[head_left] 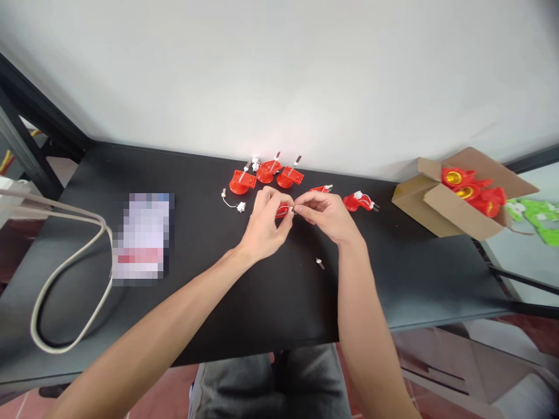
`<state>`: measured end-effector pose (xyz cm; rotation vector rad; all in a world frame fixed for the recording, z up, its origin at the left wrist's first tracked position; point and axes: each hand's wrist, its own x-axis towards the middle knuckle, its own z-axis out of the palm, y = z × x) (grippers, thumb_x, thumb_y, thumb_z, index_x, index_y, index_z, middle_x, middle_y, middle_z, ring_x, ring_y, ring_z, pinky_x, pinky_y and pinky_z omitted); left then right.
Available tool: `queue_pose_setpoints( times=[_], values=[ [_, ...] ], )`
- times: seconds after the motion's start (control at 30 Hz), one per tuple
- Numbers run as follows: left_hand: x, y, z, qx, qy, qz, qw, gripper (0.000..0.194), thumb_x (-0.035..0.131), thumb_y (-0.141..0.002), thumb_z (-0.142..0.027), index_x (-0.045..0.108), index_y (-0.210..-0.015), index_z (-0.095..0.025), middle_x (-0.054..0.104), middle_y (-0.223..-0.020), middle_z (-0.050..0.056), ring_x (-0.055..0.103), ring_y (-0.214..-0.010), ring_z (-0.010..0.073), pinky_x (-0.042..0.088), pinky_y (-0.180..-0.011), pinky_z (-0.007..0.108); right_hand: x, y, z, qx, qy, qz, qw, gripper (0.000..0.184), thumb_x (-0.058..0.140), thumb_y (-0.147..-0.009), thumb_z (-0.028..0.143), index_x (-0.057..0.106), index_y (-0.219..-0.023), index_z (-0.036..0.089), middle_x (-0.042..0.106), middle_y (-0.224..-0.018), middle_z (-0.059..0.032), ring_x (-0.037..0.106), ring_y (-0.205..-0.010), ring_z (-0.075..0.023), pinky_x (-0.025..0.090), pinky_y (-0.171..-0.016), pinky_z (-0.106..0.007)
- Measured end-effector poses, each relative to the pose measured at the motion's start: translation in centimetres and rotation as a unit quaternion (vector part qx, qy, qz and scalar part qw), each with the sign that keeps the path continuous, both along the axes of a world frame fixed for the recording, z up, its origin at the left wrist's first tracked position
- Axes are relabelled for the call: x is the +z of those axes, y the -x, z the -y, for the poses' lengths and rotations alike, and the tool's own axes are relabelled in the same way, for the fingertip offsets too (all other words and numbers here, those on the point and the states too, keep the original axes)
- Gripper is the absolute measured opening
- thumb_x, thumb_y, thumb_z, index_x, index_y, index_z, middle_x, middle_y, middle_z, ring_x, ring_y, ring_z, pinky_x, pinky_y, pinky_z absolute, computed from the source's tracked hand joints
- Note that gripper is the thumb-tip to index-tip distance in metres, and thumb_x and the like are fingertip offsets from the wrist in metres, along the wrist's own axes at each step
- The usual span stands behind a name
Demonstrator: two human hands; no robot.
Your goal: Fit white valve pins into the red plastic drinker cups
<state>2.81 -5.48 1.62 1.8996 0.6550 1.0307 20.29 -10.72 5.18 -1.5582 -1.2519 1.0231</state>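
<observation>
My left hand [269,222] is closed around a red plastic part with white wires [283,210], held over the middle of the black table. Thumb and index finger of my right hand [321,214] pinch at the right end of the same part, where a small white piece shows. Just behind my hands stand several similar red parts [242,181], each with a metal strip sticking up. Another red part with white wires [358,201] lies right of my right hand. A small white piece with a metal strip [320,263] lies in front of my hands.
At the right, an open cardboard box [458,212] holds red and gold parts, with green parts [539,218] beyond it. A blurred-out flat object [144,235] and a looped pale cable [41,302] lie at left. A wired white connector [240,206] sits behind my left hand.
</observation>
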Motion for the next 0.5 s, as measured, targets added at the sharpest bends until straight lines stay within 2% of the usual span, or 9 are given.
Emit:
queue_pose_setpoints(
  times=[0.3, 0.37, 0.5],
  values=[
    [0.23, -0.08, 0.25, 0.009, 0.003, -0.013, 1.000, 0.012, 0.055, -0.090, -0.012, 0.053, -0.096, -0.022, 0.055, -0.103, 0.004, 0.053, -0.099, 0.0184, 0.051, -0.079, 0.033, 0.15, 0.31, 0.08, 0.002, 0.005, -0.010, 1.000, 0.028, 0.082, -0.079, 0.047, 0.074, -0.086, 0.021, 0.071, -0.085, -0.0026, 0.058, -0.066, -0.0128, 0.047, -0.057, -0.028],
    [0.24, -0.07, 0.33, 0.003, 0.006, -0.012, 1.000, 0.013, 0.054, -0.090, -0.011, 0.053, -0.096, -0.022, 0.055, -0.103, 0.004, 0.053, -0.101, 0.0187, 0.052, -0.079, 0.033, 0.05, 0.35, 0.02, -0.001, -0.006, -0.025, 1.000, 0.028, 0.083, -0.078, 0.046, 0.075, -0.090, 0.022, 0.072, -0.088, -0.0030, 0.062, -0.071, -0.0142, 0.051, -0.061, -0.028],
    [0.14, -0.08, 0.44, -0.006, -0.001, -0.004, 1.000, 0.012, 0.054, -0.091, -0.012, 0.054, -0.098, -0.022, 0.055, -0.103, 0.004, 0.054, -0.100, 0.0186, 0.053, -0.082, 0.034, -0.13, 0.45, -0.06, 0.014, 0.000, -0.060, 0.998, 0.031, 0.085, -0.077, 0.045, 0.076, -0.097, 0.023, 0.075, -0.097, -0.0038, 0.069, -0.087, -0.0179, 0.057, -0.080, -0.033]
  ],
)
